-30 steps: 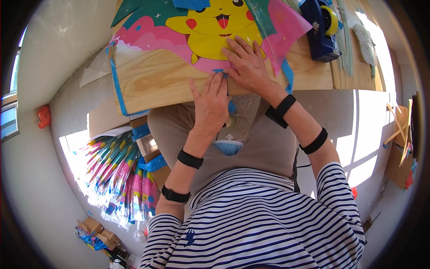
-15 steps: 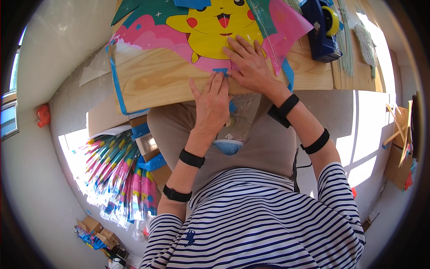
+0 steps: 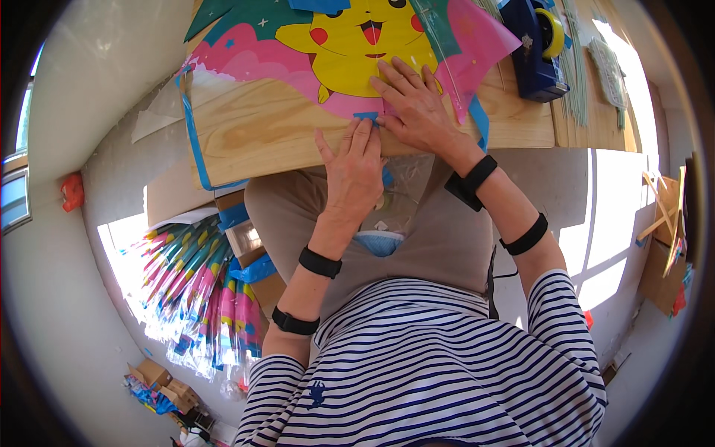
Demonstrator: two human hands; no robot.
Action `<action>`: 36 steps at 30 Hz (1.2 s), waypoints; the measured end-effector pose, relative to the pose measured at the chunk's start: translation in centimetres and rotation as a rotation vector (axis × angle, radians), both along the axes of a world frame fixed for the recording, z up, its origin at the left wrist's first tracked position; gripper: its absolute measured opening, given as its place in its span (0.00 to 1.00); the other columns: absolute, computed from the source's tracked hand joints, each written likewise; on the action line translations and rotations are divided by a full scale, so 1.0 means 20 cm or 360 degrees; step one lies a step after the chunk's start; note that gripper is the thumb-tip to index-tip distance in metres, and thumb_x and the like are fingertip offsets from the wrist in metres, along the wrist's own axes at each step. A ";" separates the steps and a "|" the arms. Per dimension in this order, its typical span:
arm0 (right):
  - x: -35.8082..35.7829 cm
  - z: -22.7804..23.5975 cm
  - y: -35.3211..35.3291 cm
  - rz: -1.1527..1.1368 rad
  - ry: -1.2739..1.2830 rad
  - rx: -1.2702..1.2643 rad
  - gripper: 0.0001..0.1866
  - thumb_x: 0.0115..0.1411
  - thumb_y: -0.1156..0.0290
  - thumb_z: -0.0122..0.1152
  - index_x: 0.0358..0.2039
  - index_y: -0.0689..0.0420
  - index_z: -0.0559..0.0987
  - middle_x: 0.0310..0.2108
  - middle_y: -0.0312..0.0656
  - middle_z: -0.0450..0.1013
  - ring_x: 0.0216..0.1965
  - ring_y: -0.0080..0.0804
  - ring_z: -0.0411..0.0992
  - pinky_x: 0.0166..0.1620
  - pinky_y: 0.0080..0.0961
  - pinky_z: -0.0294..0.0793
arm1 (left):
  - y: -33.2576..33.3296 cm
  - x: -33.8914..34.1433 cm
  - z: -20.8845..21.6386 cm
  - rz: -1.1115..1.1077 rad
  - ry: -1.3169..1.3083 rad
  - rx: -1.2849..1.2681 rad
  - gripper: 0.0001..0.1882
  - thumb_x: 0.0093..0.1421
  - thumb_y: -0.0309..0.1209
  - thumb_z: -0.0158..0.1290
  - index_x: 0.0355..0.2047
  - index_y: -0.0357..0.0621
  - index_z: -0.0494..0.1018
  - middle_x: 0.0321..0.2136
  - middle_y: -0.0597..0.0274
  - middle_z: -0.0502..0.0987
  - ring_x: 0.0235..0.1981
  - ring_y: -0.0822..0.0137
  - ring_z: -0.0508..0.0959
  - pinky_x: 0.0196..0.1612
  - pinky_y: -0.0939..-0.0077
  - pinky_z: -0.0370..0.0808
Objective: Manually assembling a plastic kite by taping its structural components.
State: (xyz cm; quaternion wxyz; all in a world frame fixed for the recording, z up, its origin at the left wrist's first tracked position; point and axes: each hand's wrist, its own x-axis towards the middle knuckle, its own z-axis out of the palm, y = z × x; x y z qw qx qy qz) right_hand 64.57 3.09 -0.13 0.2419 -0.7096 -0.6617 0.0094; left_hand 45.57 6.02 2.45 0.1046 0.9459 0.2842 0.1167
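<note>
A kite (image 3: pixel 253 63) of thin printed sheet, pink and green with a yellow cartoon creature, lies flat on the wooden table with its lower point toward me. At that point sits a small piece of blue tape (image 3: pixel 365 116). My left hand (image 3: pixel 350 170) rests its stretched fingertips on the tape's near edge, thumb held apart. My right hand (image 3: pixel 423 112) lies flat across the kite's lower part, fingers spread over the yellow and pink print, its thumb close to the tape. A thin rod appears to run down the kite's middle, partly hidden by this hand.
A dark blue tape dispenser (image 3: pixel 532 59) with a yellow roll stands at the right, beside thin pale rods (image 3: pixel 577 93) and a clear bag (image 3: pixel 607 71). Blue ribbon (image 3: pixel 195 141) hangs over the table's left edge. Packaged folded kites (image 3: pixel 201 290) fan out at lower left.
Almost nothing differs. My left fingertips press at the same blue tape with only a tiny shift, and my right hand stays flat on the kite.
</note>
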 end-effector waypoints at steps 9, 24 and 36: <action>0.00 0.00 0.00 0.0003 0.0017 0.0001 0.31 0.55 0.60 0.65 0.60 0.52 0.73 0.68 0.45 0.60 0.71 0.47 0.53 0.68 0.64 0.48 | 0.00 0.00 0.01 -0.0013 -0.0023 0.0003 0.27 0.55 0.32 0.60 0.55 0.36 0.72 0.57 0.57 0.70 0.63 0.60 0.67 0.64 0.24 0.47; 0.02 0.00 -0.01 0.0037 0.0026 -0.0018 0.33 0.55 0.57 0.67 0.61 0.53 0.73 0.69 0.44 0.59 0.71 0.46 0.53 0.69 0.62 0.48 | 0.00 -0.01 0.01 -0.0015 0.0051 -0.0010 0.27 0.56 0.33 0.60 0.56 0.40 0.71 0.60 0.60 0.68 0.64 0.62 0.66 0.66 0.28 0.45; 0.02 0.01 -0.01 0.0043 0.0025 -0.0016 0.33 0.55 0.57 0.68 0.61 0.53 0.73 0.69 0.45 0.59 0.71 0.46 0.53 0.69 0.63 0.48 | 0.01 -0.01 0.01 -0.0025 0.0019 -0.0005 0.27 0.55 0.32 0.61 0.56 0.39 0.71 0.59 0.59 0.69 0.64 0.61 0.66 0.65 0.28 0.46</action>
